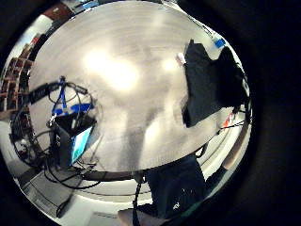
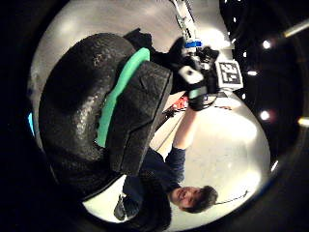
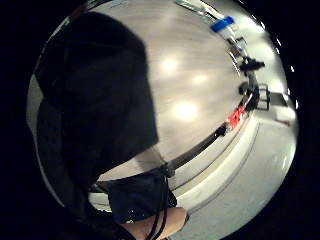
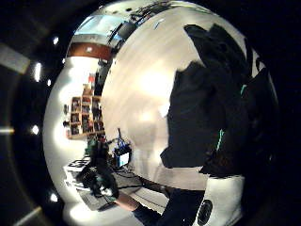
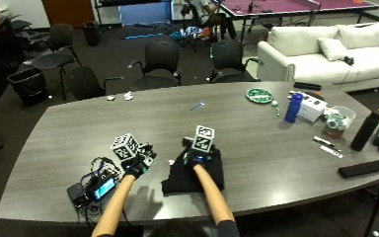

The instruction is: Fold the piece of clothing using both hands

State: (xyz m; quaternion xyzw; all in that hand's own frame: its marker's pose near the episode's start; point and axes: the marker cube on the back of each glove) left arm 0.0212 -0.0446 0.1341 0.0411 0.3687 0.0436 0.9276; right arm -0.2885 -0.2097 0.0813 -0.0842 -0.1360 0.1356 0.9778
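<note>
A black piece of clothing (image 5: 193,178) lies folded into a compact rectangle on the grey table (image 5: 255,143), near the front edge. My right hand (image 5: 199,157) hovers over its far edge with the fingers relaxed, and I see no cloth pinched. The clothing (image 3: 95,95) fills much of the right palm views and lies flat (image 4: 197,117). My left hand (image 5: 139,163) is off the clothing, to its left, above bare table and holding nothing. From the left palm the clothing (image 1: 207,84) shows some way off.
A small device with a lit screen and tangled cables (image 5: 94,187) sits by the front edge, left of my left hand. At the right stand a blue bottle (image 5: 294,107), a white box (image 5: 313,105), a green plate (image 5: 260,95) and a black bottle (image 5: 365,131).
</note>
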